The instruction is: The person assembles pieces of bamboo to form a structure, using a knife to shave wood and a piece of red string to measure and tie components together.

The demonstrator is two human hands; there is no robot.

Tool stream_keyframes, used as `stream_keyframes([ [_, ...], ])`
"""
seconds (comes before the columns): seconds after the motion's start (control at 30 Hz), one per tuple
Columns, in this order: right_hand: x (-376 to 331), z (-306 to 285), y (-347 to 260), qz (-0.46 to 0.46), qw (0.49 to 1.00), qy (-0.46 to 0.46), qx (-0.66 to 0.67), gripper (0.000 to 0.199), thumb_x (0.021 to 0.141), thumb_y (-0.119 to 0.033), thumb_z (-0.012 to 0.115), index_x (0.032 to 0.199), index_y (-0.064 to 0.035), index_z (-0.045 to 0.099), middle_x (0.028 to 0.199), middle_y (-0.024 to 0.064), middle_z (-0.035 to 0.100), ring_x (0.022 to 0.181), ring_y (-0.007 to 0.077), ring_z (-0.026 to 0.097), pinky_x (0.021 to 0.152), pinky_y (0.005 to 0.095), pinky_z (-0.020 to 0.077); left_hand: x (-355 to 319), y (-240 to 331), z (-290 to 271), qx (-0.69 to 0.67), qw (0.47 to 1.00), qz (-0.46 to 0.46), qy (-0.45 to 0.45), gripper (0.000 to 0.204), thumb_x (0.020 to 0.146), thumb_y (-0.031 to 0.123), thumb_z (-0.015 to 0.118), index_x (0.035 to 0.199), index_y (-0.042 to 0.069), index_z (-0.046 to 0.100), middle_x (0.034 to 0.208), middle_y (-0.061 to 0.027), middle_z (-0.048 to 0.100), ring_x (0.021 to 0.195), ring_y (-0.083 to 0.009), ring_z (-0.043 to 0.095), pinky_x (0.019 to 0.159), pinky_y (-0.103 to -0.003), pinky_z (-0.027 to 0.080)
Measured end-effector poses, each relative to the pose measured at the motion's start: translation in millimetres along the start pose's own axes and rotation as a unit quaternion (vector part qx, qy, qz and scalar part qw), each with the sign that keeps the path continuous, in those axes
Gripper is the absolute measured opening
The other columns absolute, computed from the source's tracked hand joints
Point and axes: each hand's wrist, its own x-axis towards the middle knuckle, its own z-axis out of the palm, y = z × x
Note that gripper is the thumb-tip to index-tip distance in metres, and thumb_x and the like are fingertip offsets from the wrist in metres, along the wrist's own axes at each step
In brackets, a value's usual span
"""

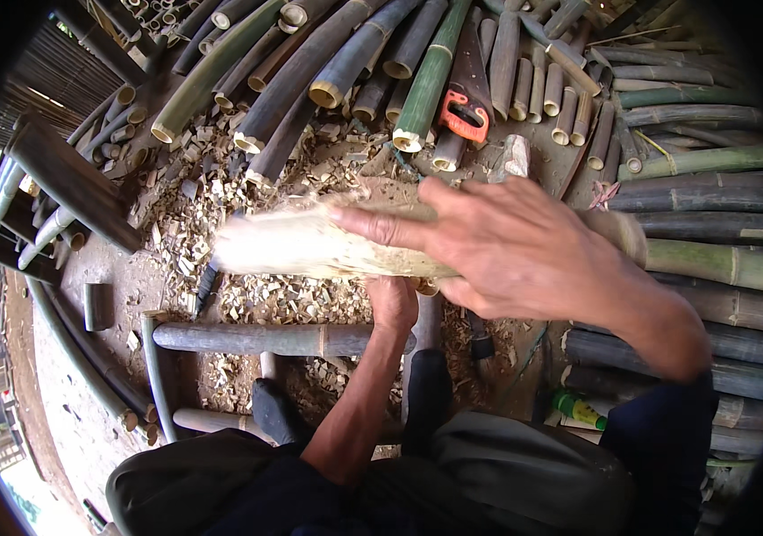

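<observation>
A pale, shaved length of bamboo [283,243] lies crosswise in front of me, its left end smeared by motion. My left hand [392,304] is closed on it from below, with the fingers mostly hidden behind it. Over its right part lies my right hand [498,241], the index finger stretched along the surface and the others apart. Beneath it is a chopping block [399,192], partly covered. Left of the block, a dark wrapped handle [207,288] rests among wood chips [265,299].
Bamboo poles [355,54] fan out ahead, with an orange-handled saw [465,114] between them. More poles [703,219] are stacked at the right. A low bamboo frame [283,339] stands before my feet. A green bottle [578,409] lies near my right knee.
</observation>
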Motion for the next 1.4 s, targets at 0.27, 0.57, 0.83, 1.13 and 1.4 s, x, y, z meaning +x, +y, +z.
stream_keyframes([
  [0.27, -7.5, 36.7, 11.5, -0.028, 0.996, 0.057, -0.062, 0.098, 0.087, -0.013, 0.071, 0.163, -0.0449, 0.018, 0.102, 0.0106, 0.055, 0.067, 0.0194, 0.058, 0.057, 0.0351, 0.0584, -7.8, -1.5, 13.6, 0.097, 0.992, -0.023, 0.073, 0.043, 0.101, 0.027, 0.063, 0.132, 0.0, 0.051, 0.117, -0.0109, 0.063, 0.095, -0.0189, 0.064, 0.081, -0.035, 0.056],
  [0.57, -16.1, 27.3, 6.1, 0.045, 0.98, 0.039, 0.189, 0.098, 0.084, -0.011, 0.071, 0.164, -0.0362, 0.02, 0.105, 0.0124, 0.06, 0.069, 0.0212, 0.063, 0.061, 0.0329, 0.0628, -16.4, 14.1, -23.8, 0.417, 0.899, 0.093, -0.093, 0.027, 0.094, 0.007, 0.058, 0.118, 0.0, 0.066, 0.116, -0.0167, 0.069, 0.11, -0.0341, 0.065, 0.095, -0.045, 0.051],
  [0.83, -5.6, 49.0, 13.2, 0.031, 0.986, 0.056, 0.152, 0.098, 0.083, -0.009, 0.069, 0.164, -0.035, 0.021, 0.101, 0.0129, 0.059, 0.067, 0.0204, 0.061, 0.055, 0.035, 0.0603, -21.0, 4.7, -17.4, 0.289, 0.95, 0.11, -0.037, 0.017, 0.097, 0.015, 0.063, 0.095, -0.002, 0.065, 0.084, -0.0065, 0.066, 0.074, -0.0147, 0.06, 0.068, -0.033, 0.049],
  [1.13, 1.2, 44.5, 11.4, 0.006, 0.983, 0.075, 0.17, 0.097, 0.084, -0.008, 0.069, 0.164, -0.0349, 0.022, 0.1, 0.0134, 0.059, 0.067, 0.0192, 0.061, 0.055, 0.0327, 0.0597, -10.2, 3.1, -20.1, 0.076, 0.996, -0.002, 0.044, 0.019, 0.1, -0.001, 0.046, 0.107, -0.005, 0.064, 0.105, -0.0133, 0.064, 0.092, -0.0183, 0.061, 0.083, -0.036, 0.052],
  [1.4, 17.9, 31.7, -2.7, 0.028, 0.995, -0.09, 0.012, 0.103, 0.082, -0.01, 0.076, 0.163, -0.0443, 0.021, 0.101, 0.0097, 0.059, 0.07, 0.0208, 0.061, 0.061, 0.0346, 0.059, -12.2, -9.6, -15.9, 0.185, 0.981, 0.059, 0.015, 0.046, 0.106, 0.033, 0.05, 0.135, -0.003, 0.053, 0.132, -0.0171, 0.059, 0.121, -0.0247, 0.055, 0.104, -0.04, 0.043],
])
